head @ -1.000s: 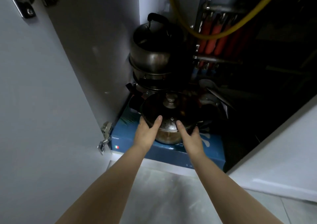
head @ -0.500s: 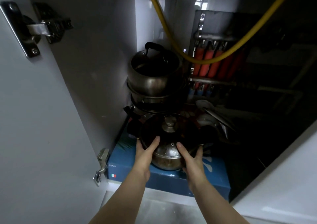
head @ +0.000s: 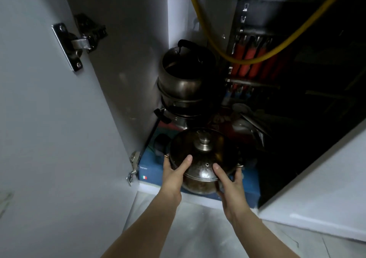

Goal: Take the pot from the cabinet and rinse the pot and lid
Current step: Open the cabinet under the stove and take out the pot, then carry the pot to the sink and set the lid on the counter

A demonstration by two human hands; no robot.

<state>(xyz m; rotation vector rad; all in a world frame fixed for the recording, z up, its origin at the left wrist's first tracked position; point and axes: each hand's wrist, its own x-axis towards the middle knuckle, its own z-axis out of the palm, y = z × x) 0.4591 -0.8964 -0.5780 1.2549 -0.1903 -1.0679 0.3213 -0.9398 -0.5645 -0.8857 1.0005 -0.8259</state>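
while gripped, pot (head: 200, 180) between both hands (lidded)

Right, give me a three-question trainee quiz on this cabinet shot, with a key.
1. True or false: the lid is on the pot while the left hand and right hand grip it.
2. Multiple choice: what lies directly under the pot? A) a wire rack B) a blue box C) a folded towel
3. Fill in: the hose that sags across the cabinet above the stacked pots is ____ in colour.

Key: 1 true; 2 B; 3 yellow.
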